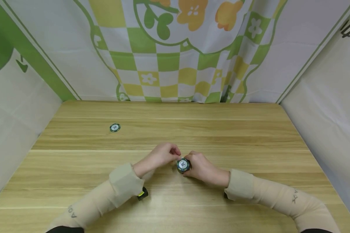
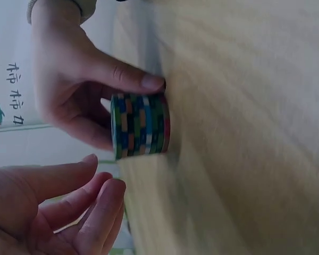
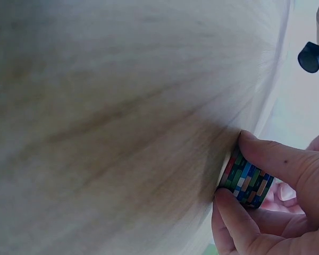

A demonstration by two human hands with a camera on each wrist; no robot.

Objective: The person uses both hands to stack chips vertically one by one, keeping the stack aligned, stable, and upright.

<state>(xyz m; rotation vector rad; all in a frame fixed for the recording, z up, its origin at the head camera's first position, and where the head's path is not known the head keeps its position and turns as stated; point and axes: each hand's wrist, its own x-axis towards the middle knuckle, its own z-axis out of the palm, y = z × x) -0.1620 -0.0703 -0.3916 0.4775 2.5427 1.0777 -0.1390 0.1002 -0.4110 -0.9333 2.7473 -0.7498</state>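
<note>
A stack of poker chips (image 1: 182, 165) stands on the table, a green chip marked 20 on top. Its edges (image 2: 141, 126) show green, blue and orange blocks, with a reddish chip at the table end. My right hand (image 1: 202, 170) grips the stack from the right, thumb on one side and fingers on the other, low by the tabletop in the right wrist view. Just left of the stack is my left hand (image 1: 160, 156), its fingers loosely bent. Between its thumb and fingertips nothing shows in the left wrist view, and a small gap parts it from the chips.
A single green chip (image 1: 115, 127) lies flat toward the back left of the wooden table (image 1: 236, 136). A patterned curtain (image 1: 169, 74) hangs behind the far edge, and pale cloth walls rise at both sides.
</note>
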